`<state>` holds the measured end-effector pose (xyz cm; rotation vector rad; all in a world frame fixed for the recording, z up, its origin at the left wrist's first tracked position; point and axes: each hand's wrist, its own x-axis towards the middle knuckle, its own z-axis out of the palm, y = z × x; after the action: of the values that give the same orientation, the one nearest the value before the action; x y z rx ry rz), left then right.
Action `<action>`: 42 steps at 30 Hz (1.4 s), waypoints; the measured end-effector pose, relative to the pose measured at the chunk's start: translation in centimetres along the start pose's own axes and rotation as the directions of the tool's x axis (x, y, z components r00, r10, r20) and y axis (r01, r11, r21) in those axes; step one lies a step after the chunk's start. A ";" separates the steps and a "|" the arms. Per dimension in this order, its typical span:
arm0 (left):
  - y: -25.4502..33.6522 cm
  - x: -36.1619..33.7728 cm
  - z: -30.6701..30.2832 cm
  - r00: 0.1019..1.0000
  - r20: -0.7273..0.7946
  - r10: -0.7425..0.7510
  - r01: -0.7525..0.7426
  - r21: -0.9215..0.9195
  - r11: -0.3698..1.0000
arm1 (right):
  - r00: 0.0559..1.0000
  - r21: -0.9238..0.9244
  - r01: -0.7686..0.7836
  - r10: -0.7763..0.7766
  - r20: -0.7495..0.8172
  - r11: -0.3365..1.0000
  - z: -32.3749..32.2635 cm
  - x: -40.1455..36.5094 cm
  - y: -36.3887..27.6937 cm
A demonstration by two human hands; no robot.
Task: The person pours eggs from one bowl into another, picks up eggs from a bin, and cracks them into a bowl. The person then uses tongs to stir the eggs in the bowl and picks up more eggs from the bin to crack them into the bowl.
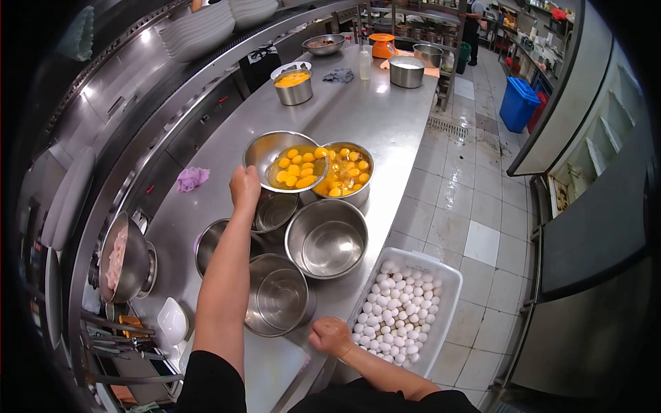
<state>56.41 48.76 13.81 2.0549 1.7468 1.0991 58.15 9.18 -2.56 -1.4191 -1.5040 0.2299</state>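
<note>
My left hand (245,188) grips the rim of a steel mixing bowl (258,149). The bowl tilts to the right, its edge over a steel pot (358,197) of cracked eggs. Raw eggs with whole yolks (295,168) lie in the bowl. Curled closed beside the counter's front edge, my right hand (331,336) shows nothing in its fingers. Near it stand a steel pot (277,296) and a wider steel pot (327,237), with no eggs visible inside. A white plastic tub (446,289) of white-shelled eggs (396,313) is to the right.
Farther along the steel counter (330,100) stand a pot of yolks (295,89), a squeeze bottle (364,65) and a pot of white contents (406,74). A purple cloth (193,179) lies left. A bowl of raw meat (131,258) and a white cutting board (275,365) are nearer.
</note>
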 end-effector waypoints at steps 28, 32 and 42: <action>-1.5 -3.0 -0.5 0.938 0.268 -0.222 0.348 -0.713 0.609 | 1.000 -0.036 -0.002 0.003 0.026 0.999 0.3 -0.2 0.2; -2.6 -2.4 -1.5 0.941 0.259 -0.218 0.339 -0.712 0.615 | 0.999 -0.011 -0.014 0.014 0.046 1.000 0.5 -0.4 0.3; -7.0 -0.2 -7.0 0.979 -0.023 -0.203 0.192 -0.238 0.952 | 1.000 -0.009 -0.009 0.009 0.022 1.000 0.8 -0.4 0.4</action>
<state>46.53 48.43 14.32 1.6888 1.7072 1.2333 57.69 9.31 -3.45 -1.4347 -1.5182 0.2454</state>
